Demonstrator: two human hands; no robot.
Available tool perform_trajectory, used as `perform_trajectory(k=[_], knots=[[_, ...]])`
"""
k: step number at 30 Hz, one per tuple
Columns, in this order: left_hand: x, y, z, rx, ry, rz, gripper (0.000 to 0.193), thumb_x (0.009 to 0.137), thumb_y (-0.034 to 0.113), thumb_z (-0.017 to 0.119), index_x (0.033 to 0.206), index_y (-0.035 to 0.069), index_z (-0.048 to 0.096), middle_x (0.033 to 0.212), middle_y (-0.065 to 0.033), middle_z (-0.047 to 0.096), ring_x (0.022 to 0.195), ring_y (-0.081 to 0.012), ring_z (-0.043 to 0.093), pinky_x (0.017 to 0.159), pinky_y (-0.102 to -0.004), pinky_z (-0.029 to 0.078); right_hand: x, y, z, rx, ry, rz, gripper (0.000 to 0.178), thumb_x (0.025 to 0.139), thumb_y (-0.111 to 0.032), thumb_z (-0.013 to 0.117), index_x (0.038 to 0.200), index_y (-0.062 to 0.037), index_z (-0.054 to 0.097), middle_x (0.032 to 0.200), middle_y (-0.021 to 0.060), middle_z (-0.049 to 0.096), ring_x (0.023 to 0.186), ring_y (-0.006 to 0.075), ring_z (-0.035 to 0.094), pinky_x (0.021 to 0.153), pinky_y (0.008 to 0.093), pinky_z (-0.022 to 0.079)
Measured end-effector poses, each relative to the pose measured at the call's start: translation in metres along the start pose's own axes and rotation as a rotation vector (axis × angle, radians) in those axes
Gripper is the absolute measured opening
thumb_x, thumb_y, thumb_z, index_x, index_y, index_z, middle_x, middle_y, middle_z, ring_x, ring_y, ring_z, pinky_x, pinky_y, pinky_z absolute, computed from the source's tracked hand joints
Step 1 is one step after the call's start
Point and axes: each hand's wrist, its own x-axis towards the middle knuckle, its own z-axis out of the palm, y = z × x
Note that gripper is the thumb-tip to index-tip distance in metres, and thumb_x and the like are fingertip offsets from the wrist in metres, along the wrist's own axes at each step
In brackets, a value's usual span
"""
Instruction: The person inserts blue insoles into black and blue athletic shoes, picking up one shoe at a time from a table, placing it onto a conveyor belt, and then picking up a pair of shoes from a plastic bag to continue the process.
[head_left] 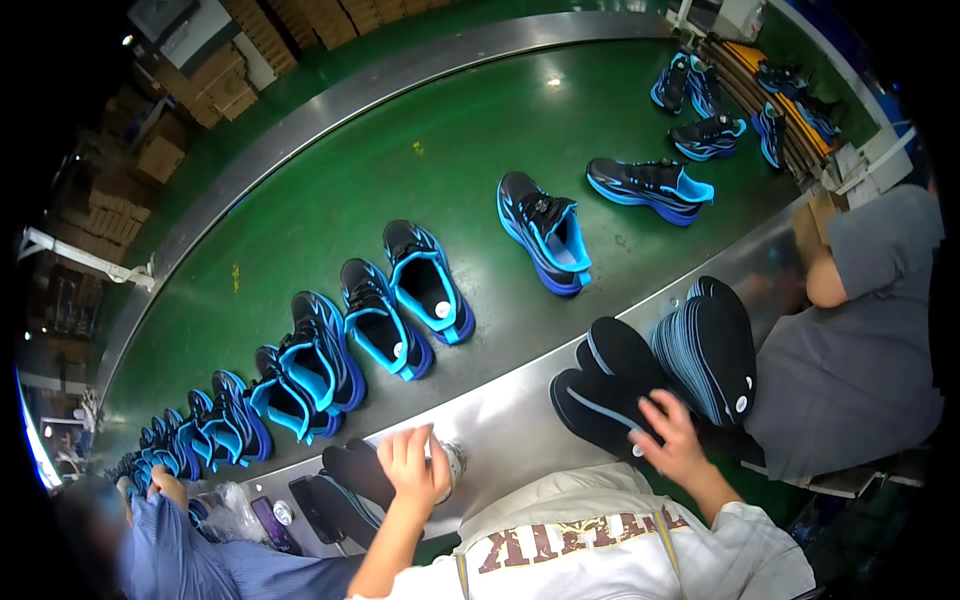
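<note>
From the head view, can see the left hand [413, 468] raised over the near left part of a steel table [520, 410], loosely open with fingers half bent. Can pick out a pale round item [457, 465] just right of it, though cannot tell touching from merely overlapping in this curved view. Left of that hand, find a few dark insoles [345, 468] lying on the table. To the right, see the right hand [675, 440] released, fingers apart, at the near edge of some loose black insoles [622, 375]. Just right of those, note a tilted insole stack [700, 345] with pale blue edges.

Beyond, see a green belt [330, 195] bearing black-and-blue shoes: a crowded shoe row [300, 360] trailing off left, then a single shoe [540, 235] toward the middle, and a sideways shoe [645, 188] to its right. Far right, see further shoes [705, 135]. At near left, find a blue-sleeved co-worker [190, 550] beside a clear plastic bag [230, 512]; at right, a grey-clad co-worker [850, 370].
</note>
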Motion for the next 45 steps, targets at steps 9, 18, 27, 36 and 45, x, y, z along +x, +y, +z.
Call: perform_trajectory(k=[9, 18, 27, 36, 45], knots=[[0.174, 0.034, 0.216, -0.234, -0.24, -0.148, 0.079, 0.074, 0.036, 0.062, 0.135, 0.008, 0.02, 0.128, -0.0202, 0.031, 0.117, -0.0388, 0.03, 0.095, -0.0473, 0.027, 0.162, 0.007, -0.053, -0.002, 0.266, -0.118, 0.019, 0.076, -0.011, 0.062, 0.09, 0.0014, 0.063, 0.115, 0.0193, 0.051, 0.09, 0.0312, 0.052, 0.08, 0.0356, 0.042], [0.245, 0.012, 0.263, -0.441, -0.252, -0.237, 0.039, 0.089, 0.033, 0.042, 0.115, 0.005, 0.046, 0.086, -0.0222, 0.06, 0.082, -0.0388, 0.058, 0.071, -0.0434, 0.045, 0.229, 0.021, -0.044, -0.074, 0.009, -0.122, 0.009, 0.066, -0.006, 0.056, 0.062, 0.0008, 0.059, 0.091, 0.0093, 0.063, 0.076, 0.0268, 0.051, 0.071, 0.0338, 0.044], [0.261, 0.001, 0.269, -0.422, -0.416, -0.374, 0.037, 0.089, 0.035, 0.039, 0.099, 0.003, 0.054, 0.081, -0.0248, 0.059, 0.082, -0.0416, 0.056, 0.072, -0.0462, 0.044, 0.29, 0.052, 0.076, -0.309, -0.145, 0.004, 0.016, 0.074, -0.006, 0.048, 0.08, 0.0005, 0.061, 0.101, 0.0168, 0.055, 0.093, 0.0317, 0.052, 0.081, 0.0385, 0.044], [0.243, 0.004, 0.258, -0.419, -0.324, -0.339, 0.044, 0.084, 0.038, 0.048, 0.108, 0.002, 0.051, 0.084, -0.0221, 0.061, 0.079, -0.038, 0.059, 0.07, -0.0428, 0.046, 0.276, 0.02, 0.035, -0.494, -0.274, 0.017, 0.035, 0.072, -0.03, 0.06, 0.093, -0.0022, 0.056, 0.102, 0.0232, 0.05, 0.091, 0.0378, 0.052, 0.079, 0.0418, 0.045], [0.243, 0.001, 0.265, -0.544, -0.387, -0.469, 0.036, 0.082, 0.039, 0.052, 0.084, 0.003, 0.051, 0.068, -0.0149, 0.058, 0.066, -0.0276, 0.057, 0.059, -0.0362, 0.043, 0.298, 0.051, 0.05, -0.492, -0.514, -0.233, 0.017, 0.069, -0.012, 0.055, 0.077, 0.0011, 0.063, 0.086, 0.0199, 0.057, 0.085, 0.0317, 0.057, 0.073, 0.0382, 0.048]])
